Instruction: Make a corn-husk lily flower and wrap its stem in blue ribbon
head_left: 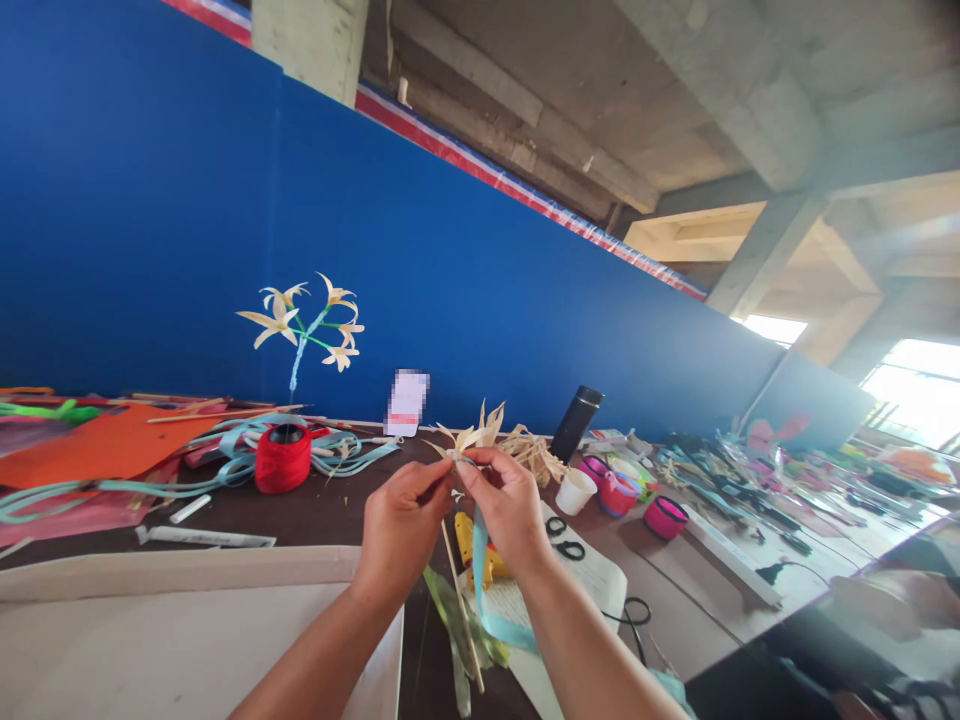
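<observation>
Both hands meet near the middle of the view, fingertips close together. My left hand (405,525) pinches at the base of a pale dried-leaf flower (463,438). My right hand (514,510) closes on the same flower base, its thumb and forefinger touching it. A light blue ribbon (480,585) hangs below my right hand and curves toward the wrist. Under the hands a thin wooden stick (463,610) slants beside green leaves (448,615). A yellow glue gun (489,568) lies partly behind my right hand. What lies between the fingertips is mostly hidden.
A finished pale flower spray (300,335) stands in a red thread spool (283,462) at left. A white box (187,640) fills the lower left. Black scissors (566,540), a white cup (575,492), a black bottle (576,425) and dried husks (531,455) are at right, before a blue partition (450,270).
</observation>
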Demonstrator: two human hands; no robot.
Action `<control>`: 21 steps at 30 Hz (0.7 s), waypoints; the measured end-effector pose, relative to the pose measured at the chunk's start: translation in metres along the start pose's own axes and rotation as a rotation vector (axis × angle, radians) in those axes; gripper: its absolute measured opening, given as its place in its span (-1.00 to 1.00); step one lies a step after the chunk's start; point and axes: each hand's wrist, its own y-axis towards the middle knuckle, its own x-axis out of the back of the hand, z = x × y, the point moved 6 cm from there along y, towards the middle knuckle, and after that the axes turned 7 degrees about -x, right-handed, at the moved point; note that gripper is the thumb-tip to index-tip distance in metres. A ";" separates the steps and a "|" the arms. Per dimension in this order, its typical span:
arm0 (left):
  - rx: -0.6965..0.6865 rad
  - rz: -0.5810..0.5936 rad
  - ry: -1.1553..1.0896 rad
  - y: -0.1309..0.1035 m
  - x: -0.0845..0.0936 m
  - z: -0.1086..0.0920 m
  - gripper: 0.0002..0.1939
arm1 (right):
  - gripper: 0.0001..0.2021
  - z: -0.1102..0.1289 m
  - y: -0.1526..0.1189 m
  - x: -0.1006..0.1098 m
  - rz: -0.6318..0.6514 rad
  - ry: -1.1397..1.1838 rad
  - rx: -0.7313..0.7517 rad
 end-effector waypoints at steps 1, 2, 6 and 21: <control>-0.003 -0.005 0.003 0.000 0.000 -0.001 -0.76 | -0.78 0.001 -0.001 0.000 -0.018 -0.012 0.017; -0.003 -0.010 0.000 0.000 0.001 -0.001 -0.76 | -0.78 0.002 -0.002 0.000 -0.031 -0.020 0.030; 0.022 -0.023 -0.044 0.000 0.001 -0.001 -0.77 | -0.79 0.006 -0.004 -0.002 -0.024 -0.033 0.045; 0.166 -0.031 -0.251 0.001 -0.002 0.008 -0.75 | -0.77 0.002 0.003 -0.001 0.072 0.051 -0.100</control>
